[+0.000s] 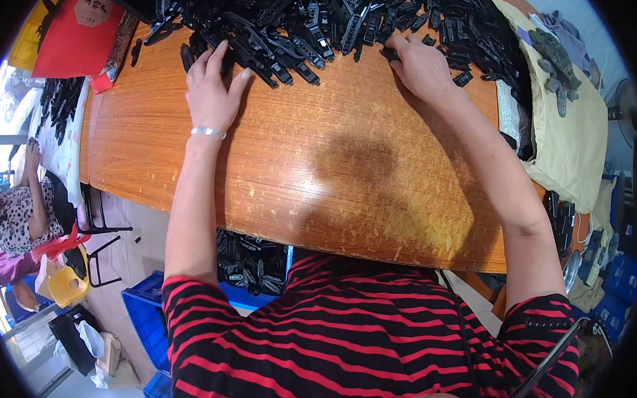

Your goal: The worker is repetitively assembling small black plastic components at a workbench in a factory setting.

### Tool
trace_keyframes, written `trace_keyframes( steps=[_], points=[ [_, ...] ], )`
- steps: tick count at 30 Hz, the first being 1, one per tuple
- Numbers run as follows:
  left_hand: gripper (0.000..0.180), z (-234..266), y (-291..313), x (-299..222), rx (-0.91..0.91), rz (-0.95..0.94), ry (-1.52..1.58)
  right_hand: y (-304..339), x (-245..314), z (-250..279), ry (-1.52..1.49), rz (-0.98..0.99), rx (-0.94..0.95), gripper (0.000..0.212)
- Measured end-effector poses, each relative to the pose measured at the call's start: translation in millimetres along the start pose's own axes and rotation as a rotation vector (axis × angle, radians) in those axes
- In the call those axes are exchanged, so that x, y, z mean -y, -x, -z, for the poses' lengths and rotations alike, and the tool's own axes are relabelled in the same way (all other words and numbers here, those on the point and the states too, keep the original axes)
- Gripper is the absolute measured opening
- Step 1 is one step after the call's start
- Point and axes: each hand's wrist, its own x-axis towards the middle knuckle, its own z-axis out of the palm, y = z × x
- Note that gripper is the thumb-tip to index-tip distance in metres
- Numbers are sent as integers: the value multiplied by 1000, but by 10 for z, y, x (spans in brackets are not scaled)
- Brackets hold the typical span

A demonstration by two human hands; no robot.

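A large heap of small black plastic clip-like parts [273,28] covers the far side of the wooden table [295,157]. At the heap's near left edge, my left hand [212,93] lies with fingers spread and thumb apart, its fingertips touching the parts. My right hand [423,65] reaches the heap's near edge on the right. Its thumb stands apart from its fingers, with black parts close to the tips; I see none gripped. Several longer parts [283,67] jut toward me between the two hands.
A red bag [72,39] stands at the far left and a beige cloth sack [564,143] hangs at the right edge. Below the table, a blue crate [146,320] sits beside more black parts [250,264]. Another person [23,207] sits at the left.
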Motion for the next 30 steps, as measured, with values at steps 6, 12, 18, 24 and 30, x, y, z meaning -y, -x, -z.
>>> trace_keyframes(
  steps=[6, 12, 18, 24, 30],
  points=[
    [52, -223, -72, -134, -35, 126, -44, 351, 275, 139, -249, 151, 12, 22],
    [53, -85, 260, -422, 24, 6, -66, 764, 671, 127, -523, 264, 214, 27],
    [57, 148, 578, -739, 84, -50, 135, 823, 717, 91, -510, 368, 200, 33],
    [45, 330, 698, -697, -6, 78, 518, 860, 835, 53, -505, 397, 79, 23],
    [24, 327, 718, -569, 28, -117, 283, 861, 996, -63, -623, 401, 75, 10]
  ],
)
